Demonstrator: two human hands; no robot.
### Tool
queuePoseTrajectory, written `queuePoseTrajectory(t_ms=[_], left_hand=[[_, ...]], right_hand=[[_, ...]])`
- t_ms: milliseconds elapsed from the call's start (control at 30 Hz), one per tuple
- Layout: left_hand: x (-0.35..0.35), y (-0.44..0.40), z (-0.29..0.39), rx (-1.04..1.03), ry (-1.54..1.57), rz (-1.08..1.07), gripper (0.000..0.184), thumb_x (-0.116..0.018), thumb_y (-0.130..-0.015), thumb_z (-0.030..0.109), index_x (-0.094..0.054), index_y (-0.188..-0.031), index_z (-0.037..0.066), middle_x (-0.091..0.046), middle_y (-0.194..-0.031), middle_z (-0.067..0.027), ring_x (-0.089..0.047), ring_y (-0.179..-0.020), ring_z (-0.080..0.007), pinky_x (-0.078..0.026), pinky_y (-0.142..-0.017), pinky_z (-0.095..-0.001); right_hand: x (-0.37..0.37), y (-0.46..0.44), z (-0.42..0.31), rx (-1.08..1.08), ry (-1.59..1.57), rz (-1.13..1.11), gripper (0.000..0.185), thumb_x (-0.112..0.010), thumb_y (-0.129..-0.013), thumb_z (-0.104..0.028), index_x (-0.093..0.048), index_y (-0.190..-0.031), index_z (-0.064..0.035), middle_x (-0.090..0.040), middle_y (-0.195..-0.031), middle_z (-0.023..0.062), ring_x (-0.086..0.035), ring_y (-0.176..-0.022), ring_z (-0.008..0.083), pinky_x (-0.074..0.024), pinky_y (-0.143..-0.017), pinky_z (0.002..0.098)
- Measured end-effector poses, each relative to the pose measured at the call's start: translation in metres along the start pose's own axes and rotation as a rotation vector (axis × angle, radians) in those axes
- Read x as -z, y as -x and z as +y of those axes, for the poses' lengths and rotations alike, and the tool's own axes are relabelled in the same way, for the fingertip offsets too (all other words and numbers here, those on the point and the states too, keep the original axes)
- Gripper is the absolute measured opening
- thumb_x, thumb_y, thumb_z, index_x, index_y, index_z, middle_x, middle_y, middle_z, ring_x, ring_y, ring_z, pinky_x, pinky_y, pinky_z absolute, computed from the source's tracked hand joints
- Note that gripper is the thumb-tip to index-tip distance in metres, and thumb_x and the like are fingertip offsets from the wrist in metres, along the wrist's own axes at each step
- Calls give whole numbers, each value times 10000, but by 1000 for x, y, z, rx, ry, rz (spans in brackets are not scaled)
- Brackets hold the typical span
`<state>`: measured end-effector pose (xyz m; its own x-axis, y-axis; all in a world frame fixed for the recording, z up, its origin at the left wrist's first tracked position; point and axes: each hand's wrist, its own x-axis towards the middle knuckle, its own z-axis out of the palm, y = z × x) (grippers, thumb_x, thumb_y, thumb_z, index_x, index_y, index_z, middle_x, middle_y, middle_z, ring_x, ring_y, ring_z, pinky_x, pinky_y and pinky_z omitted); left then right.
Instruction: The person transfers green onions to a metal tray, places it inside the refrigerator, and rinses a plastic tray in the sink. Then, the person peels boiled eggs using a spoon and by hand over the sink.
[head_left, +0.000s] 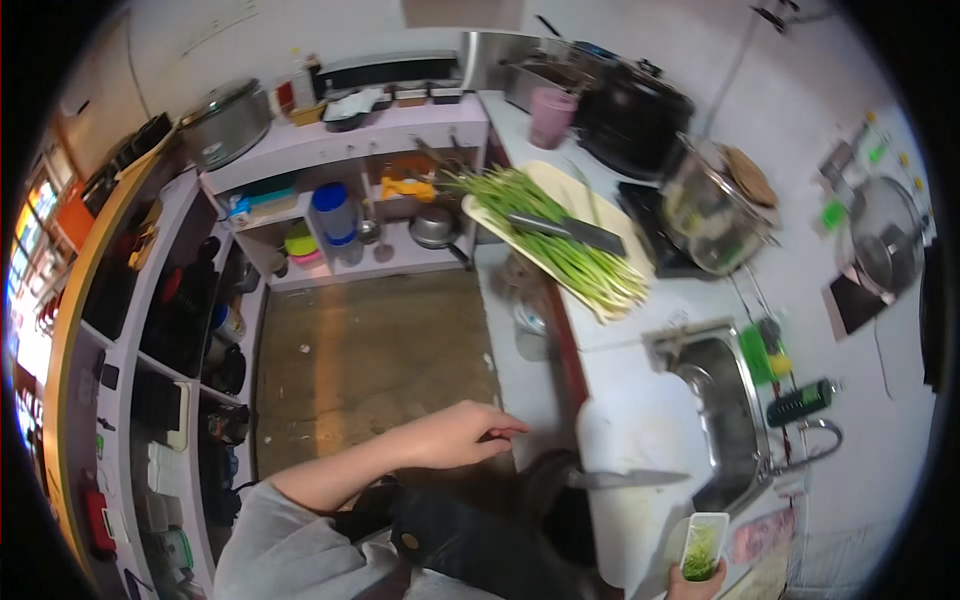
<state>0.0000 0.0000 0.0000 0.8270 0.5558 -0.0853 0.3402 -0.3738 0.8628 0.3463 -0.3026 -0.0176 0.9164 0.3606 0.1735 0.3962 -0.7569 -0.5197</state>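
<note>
My right hand [697, 583], at the bottom right, grips a small white container [711, 522] with finely chopped greens [700, 562] inside. My left hand [473, 434] hangs in the air left of the counter, its fingers loosely bent and apart, holding nothing. Between the two hands a knife [632, 479] lies across the white cutting board [640, 420], its handle over the left edge. Farther back, a cleaver [568, 231] rests on a heap of green onions [560, 255] in a cream tray [545, 178].
A steel sink [735, 425] with a curved faucet [822, 428] adjoins the board's right side. Behind it stand a green bottle [800, 402], a glass pot [715, 215] and a black cooker [637, 115]. Shelves [350, 262] with cookware line the back and left around the brown floor [370, 370].
</note>
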Motion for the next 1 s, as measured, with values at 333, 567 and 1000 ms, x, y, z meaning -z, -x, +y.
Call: queuePoseTrajectory(t_ms=[333,567,1000], left_hand=[[201,178,-135,70,-41,223,472,-586,-860,191,-475,-1314,125,-525,-1197,-159,-494,-1115,-317,-405,-963,-377],[310,192,-188,20,-73,386,514,-598,-858,189,-438,-1340,110,-466,-1262,-156,-461,-1150,-328,-382,-978,-385],[480,221,-379,751,308,906,425,-615,-867,145,-526,-1279,88,-608,-1173,-134,-571,-1061,-185,-436,-848,-292]], right_hand=[[-142,126,-336,540,-549,-404,853,-773,-496,-110,-415,-1260,16,-482,-1171,157,-490,-1091,275,-372,-967,370],[-274,206,-554,874,-514,-639,751,-771,-463,-121,-516,-1163,-34,-531,-1090,164,-527,-1021,306,-421,-910,384],[-567,272,-962,1448,-812,-761,759,-803,-527,-218,-482,-1190,-36,-524,-1103,158,-473,-1062,338,-384,-936,414]])
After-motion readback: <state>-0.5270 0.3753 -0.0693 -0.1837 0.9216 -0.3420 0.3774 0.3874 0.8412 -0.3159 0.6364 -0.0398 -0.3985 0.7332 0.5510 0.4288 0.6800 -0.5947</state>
